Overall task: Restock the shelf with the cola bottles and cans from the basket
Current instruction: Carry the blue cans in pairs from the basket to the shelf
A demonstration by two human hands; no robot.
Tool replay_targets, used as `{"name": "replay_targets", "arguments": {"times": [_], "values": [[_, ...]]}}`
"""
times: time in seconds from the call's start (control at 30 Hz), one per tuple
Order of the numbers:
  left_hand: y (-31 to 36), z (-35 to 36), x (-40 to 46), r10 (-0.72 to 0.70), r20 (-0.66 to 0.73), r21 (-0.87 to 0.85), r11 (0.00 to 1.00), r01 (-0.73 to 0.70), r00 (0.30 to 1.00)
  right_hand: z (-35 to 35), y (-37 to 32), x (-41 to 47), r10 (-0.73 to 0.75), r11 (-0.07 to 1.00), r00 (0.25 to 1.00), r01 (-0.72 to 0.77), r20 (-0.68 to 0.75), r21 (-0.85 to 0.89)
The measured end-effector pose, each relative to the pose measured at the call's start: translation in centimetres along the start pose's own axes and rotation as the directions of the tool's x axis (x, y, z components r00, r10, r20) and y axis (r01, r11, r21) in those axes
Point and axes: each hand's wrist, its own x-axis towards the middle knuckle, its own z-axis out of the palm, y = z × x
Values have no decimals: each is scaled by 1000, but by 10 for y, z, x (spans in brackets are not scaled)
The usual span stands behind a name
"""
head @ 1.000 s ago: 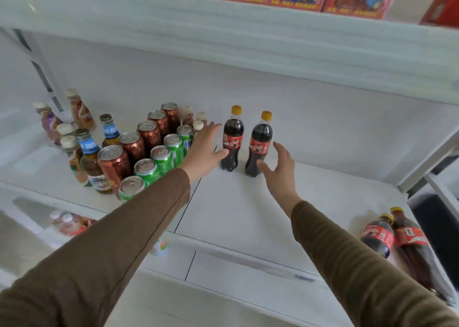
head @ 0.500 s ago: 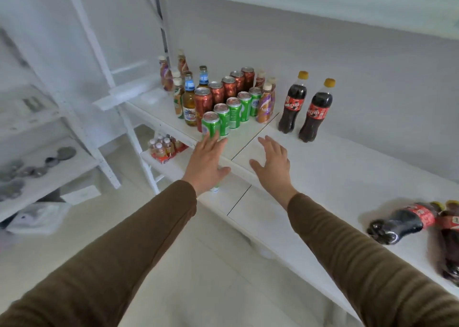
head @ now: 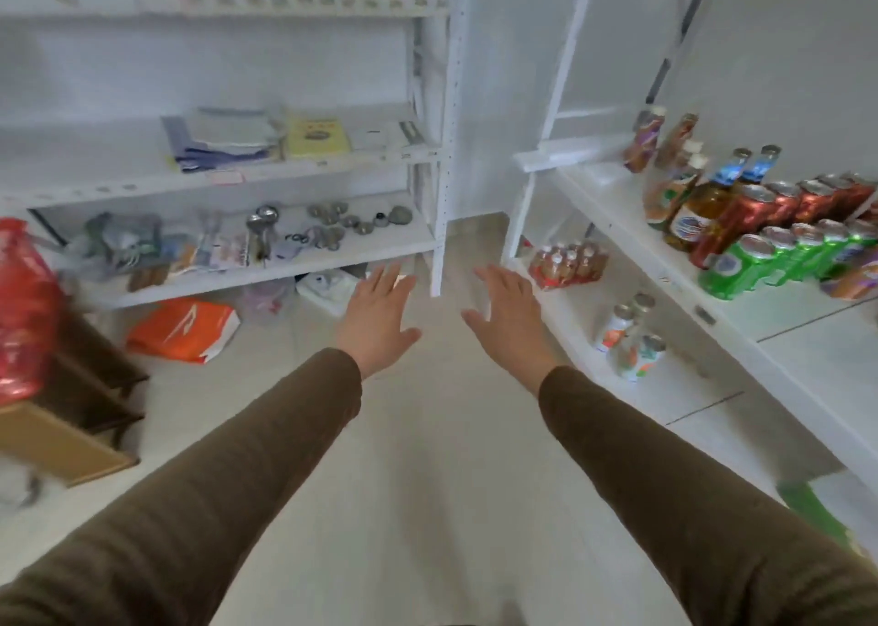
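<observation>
- Left hand [head: 377,316]: grip fully open, fingers spread, palm down. Holds nothing and touches nothing; it hangs in the air over the floor [head: 427,459].
- Right hand [head: 506,321]: same state. Flat, open, empty, in free air just beside the left hand, with a small gap between the two.
- Both sleeves reach forward from the bottom of the view into the aisle between the two racks.
- Shelf [head: 741,331] to be restocked runs along the right. On it stand a row of red cans [head: 788,205], a row of green cans [head: 779,255] in front of them, and tall glass bottles [head: 698,198] at the far end.
- No cola bottles in view here; the right part of the shelf is cut off by the picture edge.
- Basket: not identifiable. A red bag [head: 23,307] sits at the left edge above a wooden box [head: 62,435]; whether either belongs to the task, I cannot tell.
- The other rack [head: 237,255], on the left, carries papers and small metal items, unrelated to the drinks.
- Judgement on progress: the hands are between loads. With both empty and turned away from the shelf, the next step is likely to fetch more stock. How much stock is left cannot be read from this view.
</observation>
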Motion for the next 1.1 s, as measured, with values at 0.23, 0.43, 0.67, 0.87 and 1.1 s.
{"name": "replay_targets", "arguments": {"times": [0.23,0.43,0.67,0.87,1.1], "values": [[-179,-45,-59,-262,-9,23,965,262,965,112,-162,43,-209,978,965,208,159,27],[-295,-70,-58,-387,-15,31,921,388,922,199,-253,107,-329,944,909,316,254,94],[-447,-132,-90,-607,-47,56,792,609,794,316,-401,171,-504,864,791,469,346,186],[-569,-166,-132,-706,-62,22,705,709,705,398,-534,190,-625,780,685,573,374,251],[-725,-194,-174,-751,-12,-32,660,751,660,489,-656,203,-608,794,687,534,398,292]]}}
